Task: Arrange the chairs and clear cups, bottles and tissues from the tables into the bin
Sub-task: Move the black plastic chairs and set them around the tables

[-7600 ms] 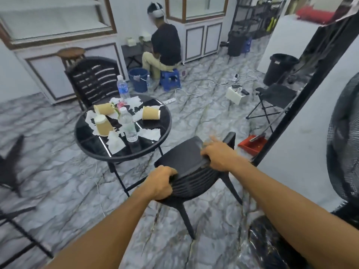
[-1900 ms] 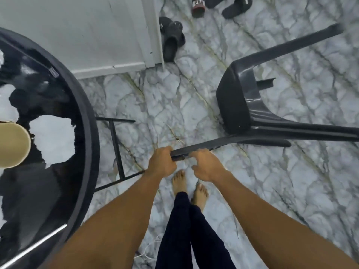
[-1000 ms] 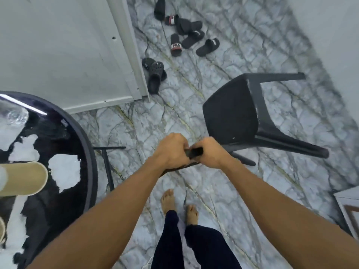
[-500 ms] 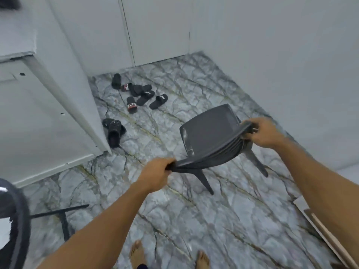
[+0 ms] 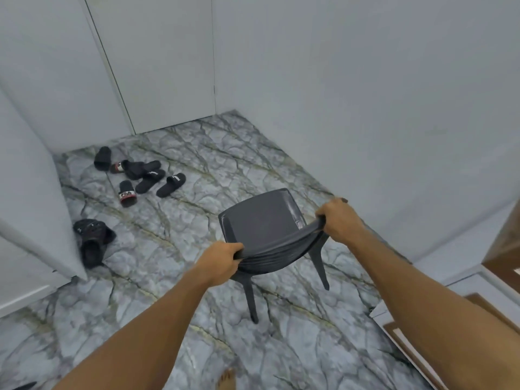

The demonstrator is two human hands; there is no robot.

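The dark grey plastic chair (image 5: 259, 218) stands or hangs upright over the marbled floor (image 5: 197, 319), near the white wall (image 5: 365, 108) on the right, its seat facing away from the person. The left hand (image 5: 222, 261) and the right hand (image 5: 339, 220) each have a closed grip on the curved top of the backrest (image 5: 278, 249), one at either end, fingers curled over the rim. This looks like the chair-arranging step, with the clearing of cups, bottles and tissues not yet begun as far as this view tells. The next move probably calls for setting all four legs flat where the chair belongs, then letting go. Only the two near legs show; the far pair is hidden under the seat, and I cannot tell whether the feet touch the floor or are just above it. No desk, bin or litter is in view. Farther off, black slippers (image 5: 146, 178) lie scattered by a closed door (image 5: 163, 66), a wooden frame (image 5: 503, 249) is cut off at the right edge, and a bare foot (image 5: 226, 380) peeks in below.
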